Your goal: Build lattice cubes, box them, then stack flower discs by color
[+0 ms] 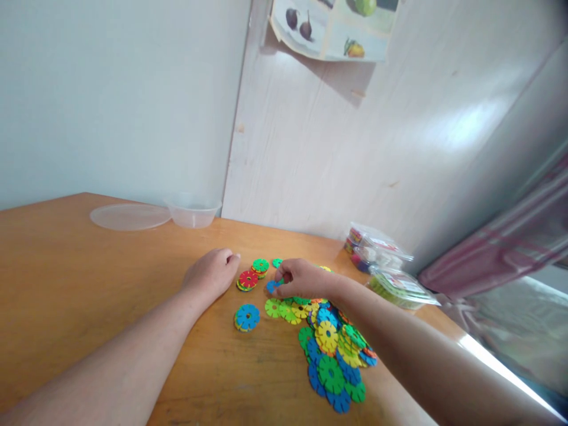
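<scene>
Left hand (213, 273), frame centre, rests loosely curled on the bench (80, 278), holding nothing; red disc stack (247, 280) just right of it. Right hand (302, 278) pinches a blue disc (272, 287) above the disc pile (331, 349), lower right.

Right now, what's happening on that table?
A person sits at a wooden table sorting flat, notched plastic discs. The right hand pinches a blue disc just above the loose pile of discs. The left hand rests on the table, curled, beside a small stack topped by a red disc. Another stack topped blue lies nearer. A clear bowl and lid sit at the far edge; packed bags at right.
</scene>
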`<move>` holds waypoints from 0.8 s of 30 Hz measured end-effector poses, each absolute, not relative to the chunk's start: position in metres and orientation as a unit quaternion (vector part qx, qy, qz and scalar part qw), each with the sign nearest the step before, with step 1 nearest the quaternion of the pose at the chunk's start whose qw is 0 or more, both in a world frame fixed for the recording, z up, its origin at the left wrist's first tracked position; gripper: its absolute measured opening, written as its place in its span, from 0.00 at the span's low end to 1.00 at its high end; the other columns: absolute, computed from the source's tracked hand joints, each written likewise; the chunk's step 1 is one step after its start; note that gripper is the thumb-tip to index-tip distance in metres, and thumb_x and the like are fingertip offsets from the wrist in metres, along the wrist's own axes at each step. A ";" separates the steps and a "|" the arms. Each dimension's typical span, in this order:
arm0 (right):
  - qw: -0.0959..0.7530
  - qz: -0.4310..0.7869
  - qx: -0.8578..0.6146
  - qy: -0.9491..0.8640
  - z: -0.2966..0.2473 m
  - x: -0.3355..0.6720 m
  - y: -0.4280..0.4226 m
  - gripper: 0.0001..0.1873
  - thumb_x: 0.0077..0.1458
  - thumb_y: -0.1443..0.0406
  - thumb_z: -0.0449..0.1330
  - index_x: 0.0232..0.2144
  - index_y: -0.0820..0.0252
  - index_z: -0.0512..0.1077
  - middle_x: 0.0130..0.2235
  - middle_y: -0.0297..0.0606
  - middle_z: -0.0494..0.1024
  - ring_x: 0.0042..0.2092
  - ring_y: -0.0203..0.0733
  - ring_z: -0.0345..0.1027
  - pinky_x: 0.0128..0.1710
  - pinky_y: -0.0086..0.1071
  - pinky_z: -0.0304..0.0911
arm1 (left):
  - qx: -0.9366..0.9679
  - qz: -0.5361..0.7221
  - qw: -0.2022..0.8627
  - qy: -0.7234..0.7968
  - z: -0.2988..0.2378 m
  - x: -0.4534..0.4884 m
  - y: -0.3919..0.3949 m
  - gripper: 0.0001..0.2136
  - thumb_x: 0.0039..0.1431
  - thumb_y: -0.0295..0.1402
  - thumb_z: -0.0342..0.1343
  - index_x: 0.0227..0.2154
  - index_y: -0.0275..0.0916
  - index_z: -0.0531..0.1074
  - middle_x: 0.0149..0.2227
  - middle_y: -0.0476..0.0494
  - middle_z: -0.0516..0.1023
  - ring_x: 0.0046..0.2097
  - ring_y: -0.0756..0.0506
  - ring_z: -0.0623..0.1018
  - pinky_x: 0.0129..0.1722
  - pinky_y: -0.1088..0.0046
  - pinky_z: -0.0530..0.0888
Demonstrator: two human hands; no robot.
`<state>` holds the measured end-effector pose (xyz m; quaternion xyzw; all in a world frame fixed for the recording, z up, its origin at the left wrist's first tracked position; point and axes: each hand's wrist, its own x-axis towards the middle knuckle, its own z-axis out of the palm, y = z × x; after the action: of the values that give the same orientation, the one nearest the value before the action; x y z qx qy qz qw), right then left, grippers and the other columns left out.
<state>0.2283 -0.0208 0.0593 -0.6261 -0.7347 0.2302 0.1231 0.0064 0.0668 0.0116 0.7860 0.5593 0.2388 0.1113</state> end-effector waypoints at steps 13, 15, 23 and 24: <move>0.152 0.189 -0.548 -0.800 0.064 0.178 -0.060 0.25 0.42 0.52 0.70 0.42 0.55 0.75 0.39 0.33 0.75 0.39 0.38 0.68 0.36 0.29 0.62 | 0.787 0.233 0.109 0.561 0.007 0.007 0.072 0.21 0.63 0.48 0.39 0.28 0.42 0.72 0.37 0.40 0.80 0.35 0.42 0.76 0.27 0.70 0.59; 0.159 0.183 -0.550 -0.799 0.065 0.181 -0.059 0.26 0.43 0.51 0.70 0.43 0.55 0.75 0.39 0.33 0.75 0.38 0.38 0.69 0.35 0.29 0.62 | 0.787 0.231 0.111 0.561 0.008 0.007 0.071 0.21 0.63 0.48 0.39 0.28 0.42 0.72 0.37 0.40 0.80 0.35 0.42 0.76 0.27 0.70 0.59; 0.246 0.066 -0.692 -0.675 0.069 0.261 -0.028 0.10 0.52 0.66 0.60 0.38 0.61 0.76 0.28 0.32 0.74 0.30 0.35 0.66 0.28 0.27 0.57 | 0.784 0.224 0.126 0.564 0.015 0.006 0.067 0.22 0.62 0.48 0.38 0.26 0.42 0.72 0.36 0.39 0.79 0.34 0.40 0.75 0.26 0.69 0.58; 0.234 0.056 -0.708 -0.664 0.068 0.273 -0.025 0.10 0.51 0.66 0.60 0.37 0.62 0.76 0.29 0.33 0.75 0.31 0.35 0.67 0.28 0.27 0.58 | 0.784 0.225 0.129 0.564 0.015 0.006 0.067 0.22 0.62 0.48 0.38 0.26 0.42 0.72 0.36 0.39 0.79 0.34 0.40 0.75 0.27 0.68 0.58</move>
<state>0.2735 -0.0245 0.0679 -0.7076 -0.6645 0.0562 0.2336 0.0062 0.0671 0.0145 0.7839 0.5639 0.2252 0.1293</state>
